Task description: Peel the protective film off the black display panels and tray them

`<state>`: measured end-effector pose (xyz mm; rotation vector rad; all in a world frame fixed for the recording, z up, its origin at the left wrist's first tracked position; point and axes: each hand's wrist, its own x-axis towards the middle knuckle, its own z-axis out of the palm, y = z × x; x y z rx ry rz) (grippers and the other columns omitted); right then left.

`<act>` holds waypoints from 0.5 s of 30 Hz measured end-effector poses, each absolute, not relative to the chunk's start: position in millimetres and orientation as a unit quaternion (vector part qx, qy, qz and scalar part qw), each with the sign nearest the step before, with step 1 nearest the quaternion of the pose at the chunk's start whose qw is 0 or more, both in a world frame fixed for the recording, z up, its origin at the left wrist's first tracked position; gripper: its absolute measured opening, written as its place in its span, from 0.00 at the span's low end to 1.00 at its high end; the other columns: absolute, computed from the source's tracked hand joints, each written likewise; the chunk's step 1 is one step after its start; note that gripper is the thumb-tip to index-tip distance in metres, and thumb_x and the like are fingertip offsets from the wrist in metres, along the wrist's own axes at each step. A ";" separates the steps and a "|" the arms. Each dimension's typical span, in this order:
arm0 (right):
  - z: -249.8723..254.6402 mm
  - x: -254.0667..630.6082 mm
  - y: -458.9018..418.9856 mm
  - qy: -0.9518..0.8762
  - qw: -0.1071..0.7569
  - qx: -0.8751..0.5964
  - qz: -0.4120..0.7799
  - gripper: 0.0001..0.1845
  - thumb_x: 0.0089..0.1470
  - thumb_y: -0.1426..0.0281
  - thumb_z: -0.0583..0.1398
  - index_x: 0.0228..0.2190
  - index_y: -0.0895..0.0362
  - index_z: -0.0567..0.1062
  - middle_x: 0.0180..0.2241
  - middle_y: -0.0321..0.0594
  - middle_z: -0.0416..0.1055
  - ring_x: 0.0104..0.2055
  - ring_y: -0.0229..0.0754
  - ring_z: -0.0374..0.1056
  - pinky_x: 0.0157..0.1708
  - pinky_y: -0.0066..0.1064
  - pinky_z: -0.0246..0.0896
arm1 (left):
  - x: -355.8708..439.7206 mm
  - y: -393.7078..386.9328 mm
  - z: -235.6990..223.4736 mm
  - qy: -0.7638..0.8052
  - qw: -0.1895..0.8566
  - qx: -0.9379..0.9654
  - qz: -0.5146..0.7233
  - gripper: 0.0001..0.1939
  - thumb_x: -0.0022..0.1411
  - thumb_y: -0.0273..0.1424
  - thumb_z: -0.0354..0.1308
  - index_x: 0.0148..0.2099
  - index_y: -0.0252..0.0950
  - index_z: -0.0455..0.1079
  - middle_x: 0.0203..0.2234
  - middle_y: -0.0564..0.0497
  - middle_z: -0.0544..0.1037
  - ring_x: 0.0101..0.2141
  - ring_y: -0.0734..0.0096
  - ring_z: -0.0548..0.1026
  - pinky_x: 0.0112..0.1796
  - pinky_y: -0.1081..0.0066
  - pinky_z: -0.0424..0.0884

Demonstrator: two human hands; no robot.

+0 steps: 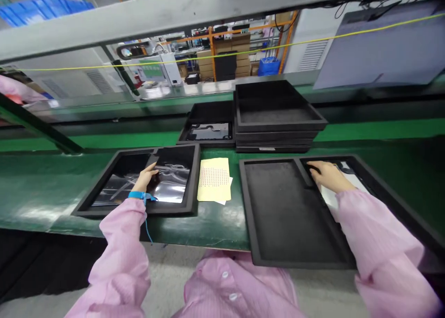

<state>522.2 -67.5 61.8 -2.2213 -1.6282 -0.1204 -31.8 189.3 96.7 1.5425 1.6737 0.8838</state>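
Note:
My left hand is over the left black tray, at the strip between two compartments. Its thumb and fingers are drawn close together beside the inner edge of a glossy black panel with clear film. What is between the fingertips is hidden. A second film-covered panel lies in the left compartment. My right hand reaches into the right compartment of the right tray, its fingers bent over the edge of a flat panel with a pale back. My sleeve covers part of that panel.
Yellow paper with rows of dots lies between the trays on the green bench. Behind stand stacked black trays and a tray holding another panel. A metal beam crosses above; a green post slants at left.

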 end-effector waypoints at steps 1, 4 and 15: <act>60.2 526.4 -62.0 -0.585 0.172 -0.791 -0.046 0.14 0.61 0.62 0.57 0.41 0.60 0.72 0.42 0.43 0.69 0.45 0.39 0.66 0.49 0.37 0.63 | -27.7 186.4 98.5 0.641 0.325 0.615 0.325 0.17 0.63 0.34 0.57 0.53 0.33 0.67 0.52 0.43 0.70 0.51 0.58 0.70 0.50 0.50 0.68; 56.4 530.3 -53.6 -0.589 0.122 -0.796 -0.067 0.15 0.59 0.63 0.58 0.45 0.58 0.72 0.43 0.43 0.66 0.47 0.43 0.62 0.49 0.41 0.60 | -13.7 165.3 105.2 0.611 0.276 0.688 0.280 0.20 0.61 0.32 0.58 0.55 0.34 0.66 0.59 0.42 0.64 0.60 0.54 0.61 0.58 0.47 0.56; 64.5 525.9 -58.6 -0.620 0.040 -0.783 -0.044 0.12 0.60 0.65 0.57 0.30 0.61 0.68 0.32 0.38 0.66 0.37 0.37 0.63 0.40 0.31 0.60 | 54.2 69.7 63.3 0.532 0.241 0.802 0.122 0.31 0.63 0.28 0.46 0.68 0.31 0.49 0.67 0.31 0.45 0.66 0.45 0.38 0.60 0.41 0.37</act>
